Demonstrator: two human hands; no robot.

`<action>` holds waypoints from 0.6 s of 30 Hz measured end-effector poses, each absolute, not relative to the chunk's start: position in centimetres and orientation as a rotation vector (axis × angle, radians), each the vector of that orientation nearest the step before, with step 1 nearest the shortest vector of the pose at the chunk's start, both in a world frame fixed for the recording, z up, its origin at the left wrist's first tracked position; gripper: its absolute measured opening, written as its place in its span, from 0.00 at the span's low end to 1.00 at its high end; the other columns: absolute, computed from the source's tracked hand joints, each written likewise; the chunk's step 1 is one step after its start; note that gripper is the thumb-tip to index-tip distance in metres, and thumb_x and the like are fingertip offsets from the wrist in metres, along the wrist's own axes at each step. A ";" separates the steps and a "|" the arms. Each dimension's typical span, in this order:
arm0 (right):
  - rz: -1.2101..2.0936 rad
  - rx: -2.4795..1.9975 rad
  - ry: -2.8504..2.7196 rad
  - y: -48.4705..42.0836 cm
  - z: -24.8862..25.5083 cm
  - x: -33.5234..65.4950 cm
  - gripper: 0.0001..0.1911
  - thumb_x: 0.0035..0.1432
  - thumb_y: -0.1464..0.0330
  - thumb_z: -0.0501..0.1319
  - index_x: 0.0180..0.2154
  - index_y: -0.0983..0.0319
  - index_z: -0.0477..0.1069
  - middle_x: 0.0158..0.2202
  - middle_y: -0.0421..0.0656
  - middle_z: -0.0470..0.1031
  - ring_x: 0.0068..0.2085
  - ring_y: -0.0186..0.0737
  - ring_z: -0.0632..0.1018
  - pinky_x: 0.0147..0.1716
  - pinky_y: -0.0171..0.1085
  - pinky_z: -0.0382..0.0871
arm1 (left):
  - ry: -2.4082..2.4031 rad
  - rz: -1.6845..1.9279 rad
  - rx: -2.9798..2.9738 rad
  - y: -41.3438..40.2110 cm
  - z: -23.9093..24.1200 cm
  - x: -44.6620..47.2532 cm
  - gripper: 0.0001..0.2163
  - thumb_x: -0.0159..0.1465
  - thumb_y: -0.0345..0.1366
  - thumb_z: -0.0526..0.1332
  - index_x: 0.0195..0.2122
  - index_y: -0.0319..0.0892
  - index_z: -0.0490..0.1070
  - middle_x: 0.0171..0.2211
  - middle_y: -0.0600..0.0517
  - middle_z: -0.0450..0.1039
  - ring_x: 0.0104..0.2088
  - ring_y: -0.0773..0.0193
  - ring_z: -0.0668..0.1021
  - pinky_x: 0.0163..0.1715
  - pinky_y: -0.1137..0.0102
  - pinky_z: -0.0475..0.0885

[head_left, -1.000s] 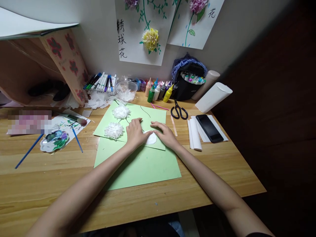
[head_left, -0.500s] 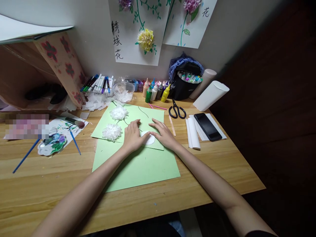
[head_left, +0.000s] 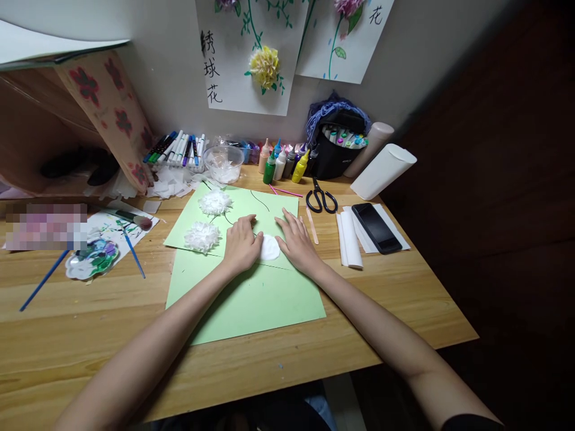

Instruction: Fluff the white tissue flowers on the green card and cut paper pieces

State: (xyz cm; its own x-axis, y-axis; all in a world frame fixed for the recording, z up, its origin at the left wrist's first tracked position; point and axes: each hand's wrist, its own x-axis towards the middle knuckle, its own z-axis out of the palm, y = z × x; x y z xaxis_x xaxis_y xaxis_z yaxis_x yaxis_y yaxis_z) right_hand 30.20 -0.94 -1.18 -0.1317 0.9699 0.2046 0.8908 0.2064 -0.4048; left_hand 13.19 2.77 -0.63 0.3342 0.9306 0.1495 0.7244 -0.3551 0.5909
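A white round paper piece (head_left: 270, 247) lies flat on the upper sheet of green paper (head_left: 283, 206). My left hand (head_left: 242, 242) rests at its left edge, fingers bent a little and thumb beside the piece. On the other side, my right hand (head_left: 296, 241) lies open with fingers spread, its thumb at the piece's right edge. Two fluffy white paper flowers (head_left: 202, 237) sit on the green paper left of my hands. Thin dark curved lines run across that sheet, and a second green sheet (head_left: 251, 305) lies under it.
Black-handled scissors (head_left: 321, 200), a wooden stick (head_left: 312, 225) and a phone (head_left: 377, 228) on white paper lie to the right. Paint bottles (head_left: 281, 164), a clear bowl (head_left: 223, 164) and markers (head_left: 179, 149) line the back. A paint palette (head_left: 94, 259) and brushes lie left.
Both thumbs have drawn apart from over the white round piece to its edges, so more of it shows. The whole view has shifted slightly.
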 end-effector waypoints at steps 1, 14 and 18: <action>0.254 -1.730 -2.064 -1.0 -1.1 30.2 0.23 0.63 0.67 0.51 0.59 0.62 0.57 0.66 0.51 0.49 0.66 0.49 0.51 0.64 0.55 0.42 | 1.456 0.662 2.178 2.8 -0.6 13.2 0.18 0.64 0.37 0.50 0.55 0.40 0.57 0.51 0.43 0.66 0.52 0.52 0.69 0.51 0.55 0.61; 0.247 -1.670 -1.978 -1.1 -0.9 30.3 0.25 0.64 0.66 0.48 0.61 0.60 0.52 0.66 0.49 0.50 0.66 0.46 0.52 0.65 0.53 0.44 | 1.464 0.708 2.100 2.9 -0.6 13.2 0.16 0.65 0.37 0.47 0.54 0.41 0.58 0.49 0.44 0.67 0.50 0.55 0.71 0.50 0.57 0.62; 0.340 -1.729 -1.979 -0.8 -1.3 30.2 0.31 0.62 0.57 0.52 0.63 0.61 0.50 0.67 0.52 0.46 0.67 0.50 0.50 0.64 0.55 0.43 | 1.431 0.721 2.173 2.7 -0.8 13.1 0.23 0.62 0.46 0.54 0.55 0.41 0.56 0.50 0.43 0.67 0.51 0.52 0.70 0.50 0.57 0.62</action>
State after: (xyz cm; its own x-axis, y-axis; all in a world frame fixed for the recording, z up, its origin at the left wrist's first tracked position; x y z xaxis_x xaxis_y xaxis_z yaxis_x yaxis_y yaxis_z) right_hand 30.23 -0.82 -1.29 -0.0805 0.9775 0.1948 0.8565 0.1678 -0.4881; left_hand 13.09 2.69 -0.76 0.3295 0.9263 0.1827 0.6982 -0.3693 0.6132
